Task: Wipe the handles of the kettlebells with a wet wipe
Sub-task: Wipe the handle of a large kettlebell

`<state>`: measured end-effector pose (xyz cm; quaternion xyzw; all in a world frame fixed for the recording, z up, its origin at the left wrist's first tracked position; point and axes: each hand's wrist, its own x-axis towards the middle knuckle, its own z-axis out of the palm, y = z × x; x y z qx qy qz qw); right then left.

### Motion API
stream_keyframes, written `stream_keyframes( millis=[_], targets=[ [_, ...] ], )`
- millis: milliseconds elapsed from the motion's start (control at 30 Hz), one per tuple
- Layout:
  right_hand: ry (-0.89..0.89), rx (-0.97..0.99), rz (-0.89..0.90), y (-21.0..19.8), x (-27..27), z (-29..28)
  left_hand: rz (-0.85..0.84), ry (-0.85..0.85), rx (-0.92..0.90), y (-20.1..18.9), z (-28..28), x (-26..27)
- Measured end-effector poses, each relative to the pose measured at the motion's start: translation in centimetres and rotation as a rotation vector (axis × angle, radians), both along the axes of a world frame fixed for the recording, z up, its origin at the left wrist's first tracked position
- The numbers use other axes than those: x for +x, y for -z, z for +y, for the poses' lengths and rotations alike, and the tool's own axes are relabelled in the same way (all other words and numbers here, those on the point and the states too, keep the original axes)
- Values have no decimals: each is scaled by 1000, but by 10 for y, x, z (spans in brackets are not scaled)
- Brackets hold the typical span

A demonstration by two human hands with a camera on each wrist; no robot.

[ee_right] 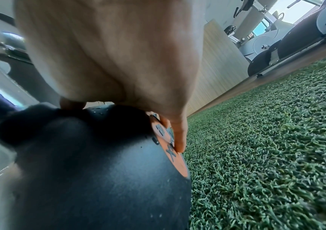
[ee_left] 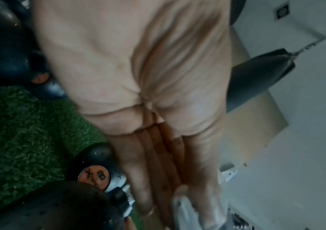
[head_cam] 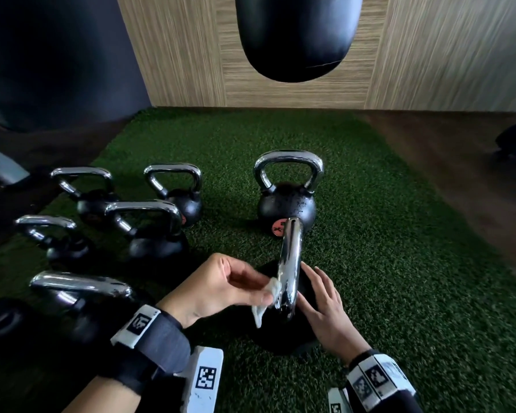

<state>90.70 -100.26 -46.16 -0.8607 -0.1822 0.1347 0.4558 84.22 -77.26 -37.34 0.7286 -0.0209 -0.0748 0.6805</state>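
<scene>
A green turf mat (head_cam: 370, 234) carried the kettlebells; the nearest kettlebell (head_cam: 283, 332) stood near its front edge, its chrome handle (head_cam: 289, 269) upright. The right hand (head_cam: 325, 311) lay on the black body, fingers straight and spread. The left hand (head_cam: 221, 287) pinched a white wet wipe (head_cam: 268, 299) against the handle's left side.

Daylight glared off the chrome handle (head_cam: 289, 263) beside the left hand (head_cam: 221, 287), while the head view smeared and bent toward its edges. Both wrist views were dim, soft and blurred near the fingers (ee_left: 154, 171).
</scene>
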Motion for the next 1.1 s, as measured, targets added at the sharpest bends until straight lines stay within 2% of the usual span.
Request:
stream_keyframes(
  millis=[100, 233, 333, 500, 600, 667, 733, 800, 867, 933, 1000, 1100],
  targets=[
    [3, 1, -1, 0, 1, 0, -105, -49, 43, 15, 0, -10],
    [-1, -5, -7, 2, 2, -1, -122, -66, 30, 45, -6, -23],
    [11, 4, -17, 5, 3, 0, -149, -100, 23, 54, -10, -25],
    [15, -1, -16, 2, 6, -1, -125, -152, 112, 56, -16, -20],
    [1, -25, -41, -15, 16, -6, -121, -116, 223, 47, -14, -15],
    [85, 30, -112, -32, 20, -9, -143, -117, 263, 35, -10, -12],
    [234, 131, -255, -54, 20, -9, -169, -187, 197, 22, -5, -10],
    [309, 247, -405, -80, 14, -7, -177, -262, 39, 6, -1, -8],
    [232, 351, -493, -108, 4, -5, -126, -277, -152, -11, -1, -7],
    [75, 365, -515, -131, -6, -1, -83, -252, -266, -28, -2, -6],
    [-39, 344, -500, -146, -14, 2, -67, -214, -300, -44, -5, -6],
    [-87, 366, -475, -155, -18, 6, -57, -198, -330, -61, -9, -5]
  ],
)
